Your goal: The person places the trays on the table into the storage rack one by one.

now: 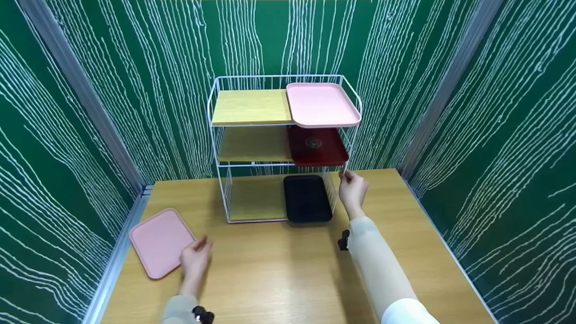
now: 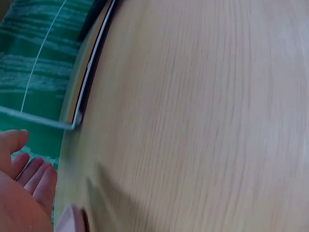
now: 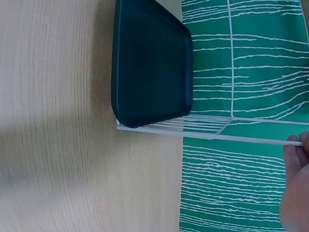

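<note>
A white wire rack (image 1: 219, 189) with three yellow wooden shelves stands at the back of the table. My right hand (image 1: 353, 189) pinches its right front upright, just below the middle shelf; the right wrist view shows the fingers (image 3: 293, 159) on that white bar. My left hand (image 1: 196, 258) is beside a pink tray (image 1: 159, 243) lying at the table's left, overlapping its right edge in the head view. In the left wrist view the left hand's fingers (image 2: 36, 176) are loosely bent with nothing in them.
On the rack's right side, a pink tray (image 1: 321, 104) lies on top, a dark red tray (image 1: 317, 150) in the middle and a black tray (image 1: 308, 199) at the bottom, each jutting past the shelf front. Green walls (image 1: 508, 112) with white lines enclose the table (image 1: 279, 270).
</note>
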A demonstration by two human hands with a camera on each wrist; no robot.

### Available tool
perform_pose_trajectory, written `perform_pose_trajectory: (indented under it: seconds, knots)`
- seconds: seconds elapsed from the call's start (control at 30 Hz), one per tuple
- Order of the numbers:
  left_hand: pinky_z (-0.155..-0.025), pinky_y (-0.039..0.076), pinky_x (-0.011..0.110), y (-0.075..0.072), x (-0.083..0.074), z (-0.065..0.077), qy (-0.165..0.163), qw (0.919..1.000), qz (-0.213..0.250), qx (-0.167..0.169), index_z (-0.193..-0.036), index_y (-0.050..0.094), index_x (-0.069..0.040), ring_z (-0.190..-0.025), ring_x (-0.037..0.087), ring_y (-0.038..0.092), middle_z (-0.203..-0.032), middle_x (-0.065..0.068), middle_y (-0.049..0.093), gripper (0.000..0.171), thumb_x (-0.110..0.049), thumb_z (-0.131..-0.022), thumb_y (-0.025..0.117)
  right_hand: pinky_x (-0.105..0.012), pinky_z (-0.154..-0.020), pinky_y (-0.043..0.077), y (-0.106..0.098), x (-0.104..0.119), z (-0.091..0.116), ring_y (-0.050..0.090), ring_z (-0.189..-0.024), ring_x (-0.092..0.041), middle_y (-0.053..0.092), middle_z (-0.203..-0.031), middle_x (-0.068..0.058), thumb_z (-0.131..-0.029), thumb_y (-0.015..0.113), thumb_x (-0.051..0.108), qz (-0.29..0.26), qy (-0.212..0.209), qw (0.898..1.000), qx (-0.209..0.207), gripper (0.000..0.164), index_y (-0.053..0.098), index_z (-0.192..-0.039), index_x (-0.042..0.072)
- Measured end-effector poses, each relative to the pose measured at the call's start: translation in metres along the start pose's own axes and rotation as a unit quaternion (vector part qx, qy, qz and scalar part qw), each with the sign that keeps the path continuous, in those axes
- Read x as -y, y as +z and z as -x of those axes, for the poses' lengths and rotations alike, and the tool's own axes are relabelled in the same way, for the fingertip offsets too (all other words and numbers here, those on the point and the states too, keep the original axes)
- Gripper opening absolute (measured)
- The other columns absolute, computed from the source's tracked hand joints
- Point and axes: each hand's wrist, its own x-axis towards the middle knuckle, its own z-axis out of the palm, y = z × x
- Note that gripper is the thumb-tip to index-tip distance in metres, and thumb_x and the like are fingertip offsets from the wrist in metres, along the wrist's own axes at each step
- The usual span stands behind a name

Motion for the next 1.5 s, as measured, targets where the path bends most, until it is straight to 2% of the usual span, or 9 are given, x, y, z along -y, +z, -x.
perform_pose_trajectory:
  seconds: [0.1,0.27,0.5,0.7,0.8,0.9,1.03,1.2,1.5]
  knots:
    - [-0.108,0.054,0.041,-0.024,0.000,-0.001,0.001,0.9996,0.027,-0.008,-0.143,0.064,0.003,-0.132,0.041,0.063,-0.141,0.025,0.065,0.046,-0.018,-0.103,0.072,-0.048,-0.080,0.058,0.001,-0.002,0.000,0.074,-0.091,-0.032,0.080,-0.104,-0.017,-0.103,0.070,0.005,0.001,0.002,1.000,-0.004,0.015,0.082,-0.109,0.000]
    - [-0.096,0.053,0.016,-0.062,0.001,-0.001,0.002,0.9985,0.024,-0.049,-0.143,0.063,0.005,-0.134,0.042,0.061,-0.145,0.026,0.062,0.047,-0.017,-0.103,0.072,-0.045,-0.077,0.055,0.003,-0.004,0.001,0.072,-0.087,-0.029,0.081,-0.103,-0.015,-0.102,0.070,0.001,0.001,0.010,1.000,-0.019,0.014,0.083,-0.106,0.001]
    - [-0.100,0.053,0.023,-0.107,0.011,-0.007,-0.036,0.9925,0.008,-0.116,-0.145,0.063,0.000,-0.134,0.037,0.061,-0.147,0.020,0.061,0.049,-0.021,-0.102,0.074,-0.045,-0.073,0.051,0.002,-0.002,0.002,0.066,-0.081,-0.029,0.081,-0.102,-0.015,-0.103,0.068,0.003,0.001,0.023,0.999,-0.032,0.015,0.083,-0.102,0.004]
    - [-0.084,0.052,0.008,-0.131,0.023,-0.007,-0.039,0.9873,-0.017,-0.153,-0.144,0.064,0.000,-0.130,0.037,0.064,-0.144,0.020,0.063,0.047,-0.019,-0.102,0.074,-0.046,-0.076,0.053,-0.001,-0.003,0.003,0.070,-0.087,-0.030,0.081,-0.105,-0.013,-0.106,0.066,0.008,0.013,0.020,1.000,-0.016,0.018,0.084,-0.106,0.007]
    - [-0.087,0.053,0.011,-0.139,0.029,-0.006,-0.042,0.9865,-0.025,-0.156,-0.145,0.061,0.003,-0.131,0.040,0.063,-0.144,0.023,0.061,0.050,-0.017,-0.102,0.073,-0.046,-0.081,0.056,-0.003,-0.006,0.002,0.073,-0.096,-0.029,0.081,-0.107,-0.012,-0.106,0.066,0.007,0.006,0.020,1.000,-0.013,0.018,0.084,-0.109,0.007]
    - [-0.101,0.054,0.027,-0.143,0.036,-0.006,-0.052,0.9856,-0.035,-0.157,-0.147,0.058,0.005,-0.135,0.042,0.059,-0.148,0.026,0.058,0.053,-0.017,-0.101,0.071,-0.046,-0.082,0.056,-0.004,-0.008,0.001,0.073,-0.095,-0.029,0.081,-0.107,-0.013,-0.106,0.065,0.007,0.000,0.017,1.000,-0.013,0.018,0.083,-0.109,0.005]
    - [-0.114,0.047,0.048,-0.143,0.044,-0.009,-0.073,0.9853,-0.040,-0.149,-0.151,0.053,0.007,-0.143,0.044,0.051,-0.154,0.028,0.051,0.057,-0.017,-0.102,0.070,-0.044,-0.079,0.055,-0.003,-0.009,-0.002,0.072,-0.091,-0.028,0.081,-0.104,-0.013,-0.105,0.067,0.005,0.001,0.007,1.000,-0.019,0.017,0.084,-0.107,0.004]
    - [-0.116,0.046,0.052,-0.138,0.054,-0.015,-0.079,0.9846,-0.055,-0.146,-0.150,0.050,0.010,-0.144,0.046,0.049,-0.153,0.030,0.049,0.058,-0.016,-0.102,0.069,-0.045,-0.079,0.056,0.000,-0.005,-0.005,0.074,-0.092,-0.030,0.081,-0.105,-0.014,-0.104,0.068,0.004,-0.006,-0.010,1.000,-0.018,0.016,0.083,-0.107,0.002]
    - [-0.118,0.044,0.053,-0.137,0.066,-0.016,-0.081,0.9819,-0.072,-0.155,-0.149,0.052,0.009,-0.142,0.045,0.051,-0.150,0.027,0.052,0.062,-0.016,-0.097,0.075,-0.047,-0.087,0.059,0.006,-0.005,0.001,0.076,-0.102,-0.030,0.081,-0.110,-0.014,-0.105,0.068,0.007,-0.012,-0.003,1.000,0.001,0.018,0.083,-0.114,0.003]
